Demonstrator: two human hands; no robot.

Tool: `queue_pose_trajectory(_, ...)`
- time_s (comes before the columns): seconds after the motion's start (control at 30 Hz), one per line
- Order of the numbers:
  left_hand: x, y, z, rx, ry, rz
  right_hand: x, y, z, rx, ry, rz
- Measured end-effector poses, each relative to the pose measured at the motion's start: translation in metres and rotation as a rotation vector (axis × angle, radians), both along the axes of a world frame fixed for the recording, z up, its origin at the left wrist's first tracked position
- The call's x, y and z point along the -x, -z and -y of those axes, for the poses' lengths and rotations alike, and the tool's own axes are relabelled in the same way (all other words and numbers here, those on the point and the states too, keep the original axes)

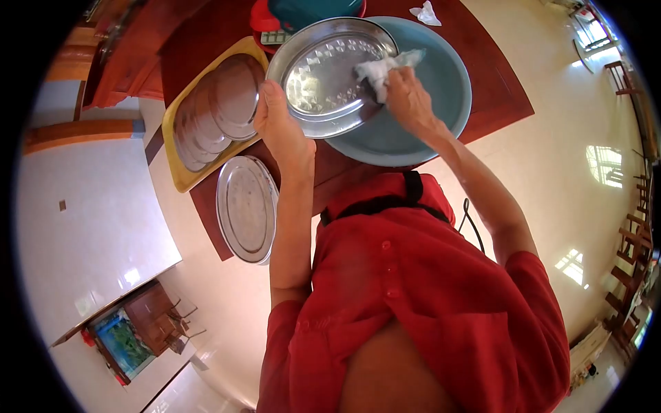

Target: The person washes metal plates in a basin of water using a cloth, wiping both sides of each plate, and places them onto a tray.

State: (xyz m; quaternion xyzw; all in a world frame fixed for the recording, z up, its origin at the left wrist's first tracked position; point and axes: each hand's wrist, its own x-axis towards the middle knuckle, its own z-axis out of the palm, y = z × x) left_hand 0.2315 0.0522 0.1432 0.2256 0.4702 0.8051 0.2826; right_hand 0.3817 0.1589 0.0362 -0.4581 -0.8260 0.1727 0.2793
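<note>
My left hand (279, 120) grips the left rim of an oval metal platter (323, 76), its thumb lying along the edge. The shiny inner face of the platter is turned up, and its right part overlaps the blue-grey basin (447, 103). In my right hand (407, 96) a crumpled white cloth (382, 71) is bunched, touching the platter's right rim. The fingers on the platter's underside are hidden.
A yellow tray (180, 180) with several overlapping metal plates (234, 96) stands on the red-brown table (492, 89). Stacked oval platters (246, 206) sit by the near edge. Behind are a red and teal container (306, 12) and a crumpled white tissue (427, 14).
</note>
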Motion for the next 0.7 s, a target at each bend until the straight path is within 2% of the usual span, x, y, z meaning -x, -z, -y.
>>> queue_pose_trajectory(0.07, -0.003, -0.003, -0.002, -0.01, 0.001, 0.028, 0.007, -0.013, 0.022, 0.039, -0.041, 0.0)
queue_pose_trajectory(0.13, 0.001, 0.002, -0.007, -0.031, -0.064, 0.084, 0.015, -0.047, 0.044, 0.119, -0.193, -0.163)
queue_pose_trajectory(0.2, 0.009, 0.016, -0.009, -0.046, -0.077, 0.081, 0.028, -0.066, 0.065, 0.075, -0.255, -0.224)
queue_pose_trajectory(0.33, 0.001, 0.01, -0.001, -0.028, -0.008, 0.123, 0.042, -0.069, 0.068, -0.03, -0.406, -0.403)
queue_pose_trajectory(0.47, 0.0, 0.017, 0.003, -0.072, 0.037, 0.164, 0.038, -0.069, 0.062, -0.104, -0.462, -0.345)
queue_pose_trajectory(0.53, 0.001, 0.018, 0.004, -0.058, -0.003, 0.146, 0.035, -0.056, 0.047, -0.141, -0.278, -0.114)
queue_pose_trajectory(0.57, 0.004, 0.02, 0.006, -0.048, -0.007, 0.183, 0.03, -0.048, 0.038, -0.02, -0.201, -0.153)
queue_pose_trajectory(0.63, 0.012, 0.012, 0.013, -0.083, 0.075, 0.167, 0.021, -0.016, 0.005, -0.15, -0.032, -0.128)
queue_pose_trajectory(0.7, 0.017, 0.009, 0.015, -0.076, 0.074, 0.19, 0.011, -0.005, -0.027, -0.047, 0.081, -0.152)
